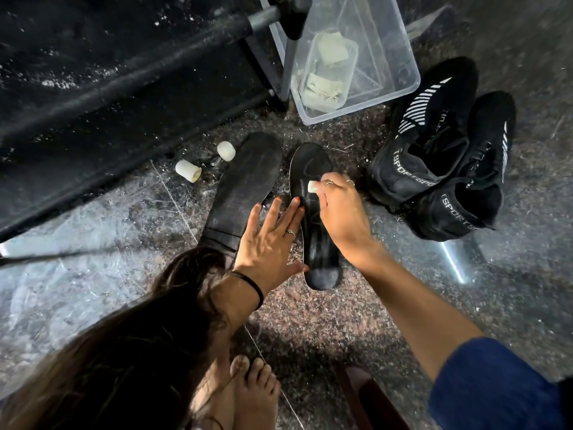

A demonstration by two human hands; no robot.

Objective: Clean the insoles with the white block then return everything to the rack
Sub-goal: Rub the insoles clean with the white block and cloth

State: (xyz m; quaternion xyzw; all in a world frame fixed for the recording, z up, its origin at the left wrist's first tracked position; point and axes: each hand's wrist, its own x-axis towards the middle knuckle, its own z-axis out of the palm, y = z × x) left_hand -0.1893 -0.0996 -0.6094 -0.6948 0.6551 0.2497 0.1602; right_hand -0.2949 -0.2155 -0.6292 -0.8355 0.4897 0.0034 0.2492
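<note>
Two black insoles lie on the stone floor. The left insole (pixel 245 184) rests alone. On the right insole (pixel 310 169) my right hand (pixel 338 209) presses a small white block (pixel 311 186) held in its fingertips. My left hand (pixel 269 240) lies flat with fingers spread, its fingertips on that insole's left edge. A pair of black sport shoes (pixel 440 169) stands to the right. The black rack (pixel 108 88) fills the upper left.
A clear plastic box (pixel 400 57) with cloths and a smaller tub stands beside the rack's leg. Two white caps (pixel 188 171) lie on the floor by the rack. My bare foot (pixel 248 392) and hanging hair fill the lower left.
</note>
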